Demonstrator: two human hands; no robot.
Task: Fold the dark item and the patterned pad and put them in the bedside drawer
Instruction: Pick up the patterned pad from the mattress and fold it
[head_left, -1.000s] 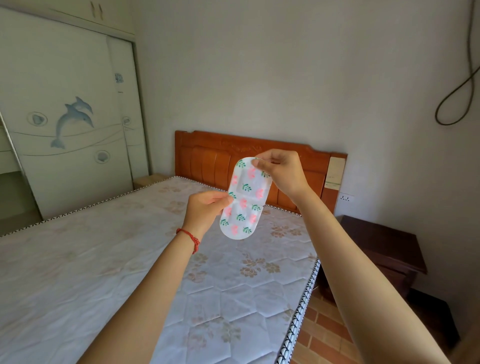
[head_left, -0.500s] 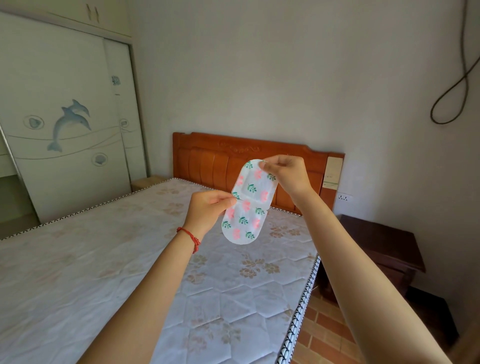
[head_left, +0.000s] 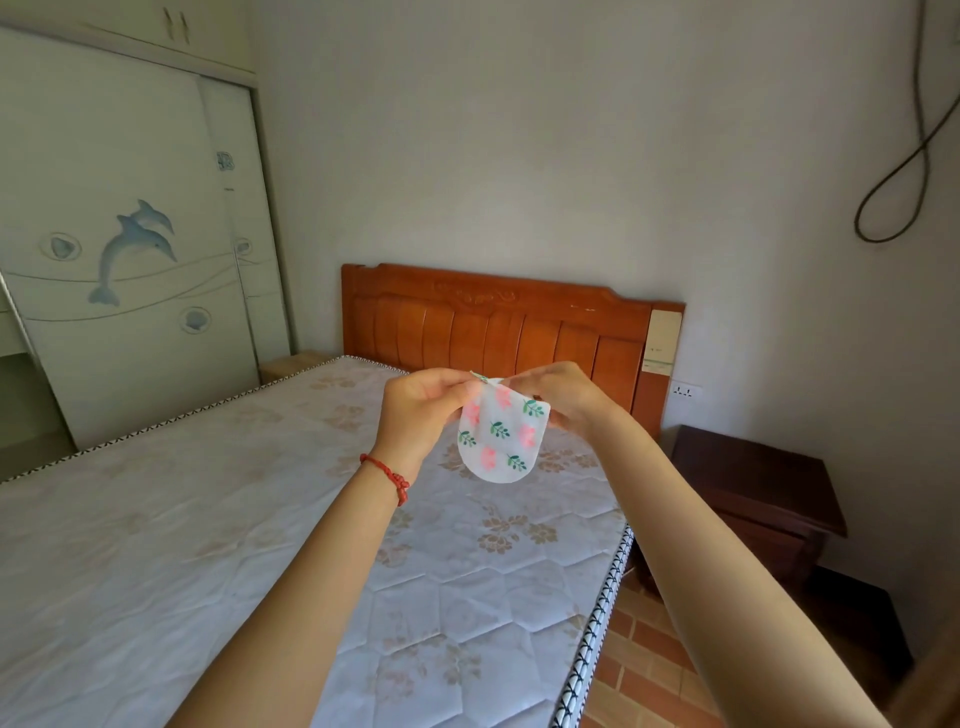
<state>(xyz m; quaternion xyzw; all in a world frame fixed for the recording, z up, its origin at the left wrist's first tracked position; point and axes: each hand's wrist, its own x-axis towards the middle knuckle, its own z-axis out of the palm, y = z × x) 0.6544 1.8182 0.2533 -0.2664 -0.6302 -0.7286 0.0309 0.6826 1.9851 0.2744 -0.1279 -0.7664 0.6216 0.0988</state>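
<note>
Both hands, left hand (head_left: 423, 410) and right hand (head_left: 566, 400), pinch the top edge of the doubled-over white floral-print pad (head_left: 501, 434) above the mattress, and the dark wooden bedside cabinet (head_left: 748, 499) sits off right, nearer the right hand.

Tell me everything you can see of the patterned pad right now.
The patterned pad is white, thin and soft-looking, printed with pink flowers and green leaf sprigs. It appears folded over, its top edge pinched between the left hand and the right hand, with the rounded end hanging down. It is held in the air above the mattress, touching nothing but the fingers.
</note>
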